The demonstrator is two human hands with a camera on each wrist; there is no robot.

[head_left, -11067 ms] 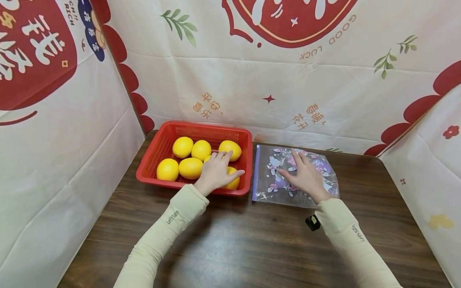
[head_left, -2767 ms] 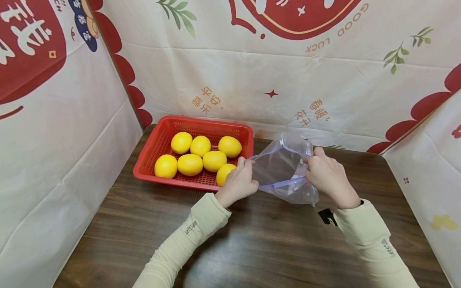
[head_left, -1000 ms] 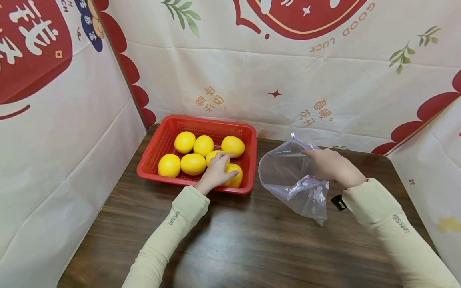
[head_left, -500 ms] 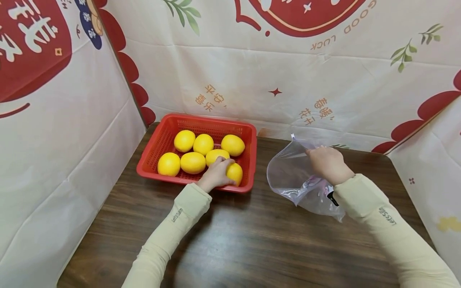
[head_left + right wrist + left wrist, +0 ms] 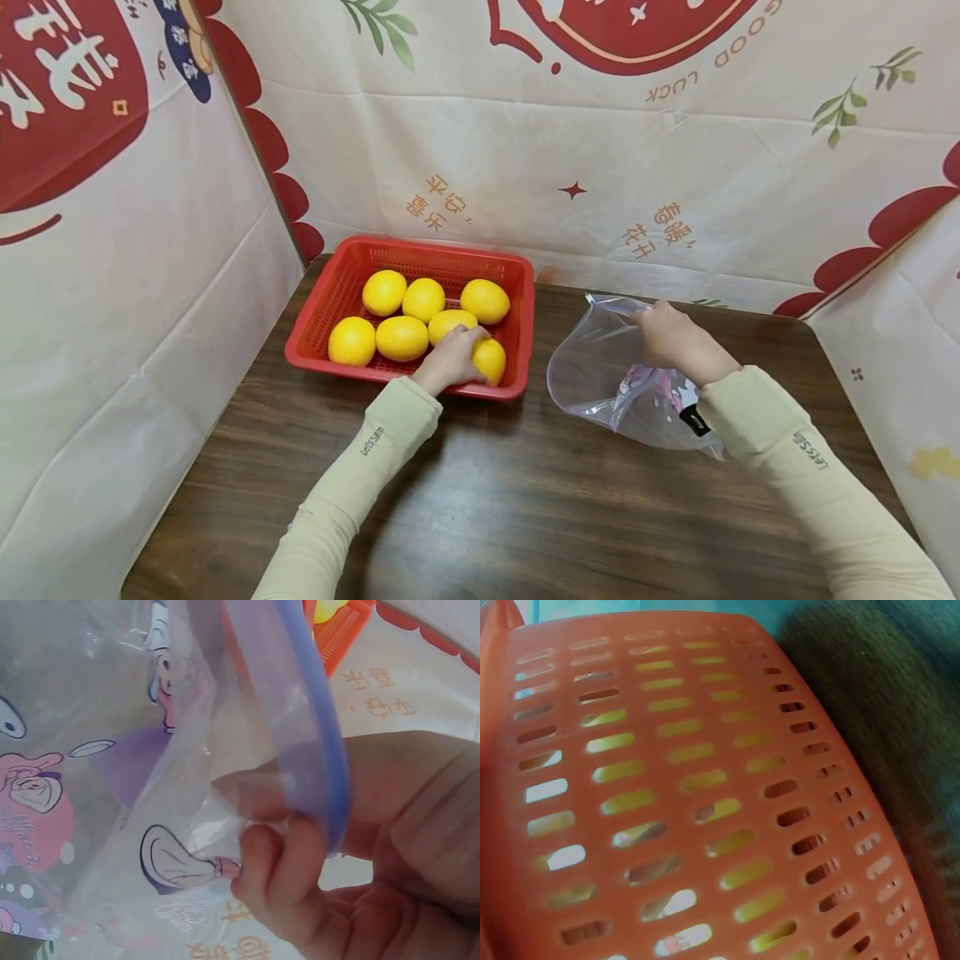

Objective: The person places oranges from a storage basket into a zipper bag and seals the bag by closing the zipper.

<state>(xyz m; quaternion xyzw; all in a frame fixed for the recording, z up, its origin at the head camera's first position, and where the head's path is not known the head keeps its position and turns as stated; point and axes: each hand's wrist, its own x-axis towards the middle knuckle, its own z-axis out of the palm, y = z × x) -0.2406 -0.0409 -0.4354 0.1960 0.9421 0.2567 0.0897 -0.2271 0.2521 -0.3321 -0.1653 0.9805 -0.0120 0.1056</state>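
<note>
Inside the red plastic basket (image 5: 296,346), my left hand (image 5: 453,360) grips the front right yellow lemon (image 5: 490,360), fingers behind it and thumb in front. Several other lemons (image 5: 402,338) lie around it. My right hand (image 5: 677,335) holds up the rim of a clear zip bag (image 5: 600,367), its mouth wide and facing the basket. The right wrist view shows the thumb inside the bluish zip edge (image 5: 330,742) and curled fingers outside. In the left wrist view the slotted basket wall (image 5: 667,765) hides my hand.
The dark wooden table (image 5: 480,517) stretches in front of the basket and bag. Printed white cloth (image 5: 510,158) closes off the back and both sides. A black strap piece (image 5: 694,420) sits by my right cuff.
My left hand has come from the bag's rim to the basket and closed round the front right lemon. The right hand now holds the bag alone and has shifted slightly left.
</note>
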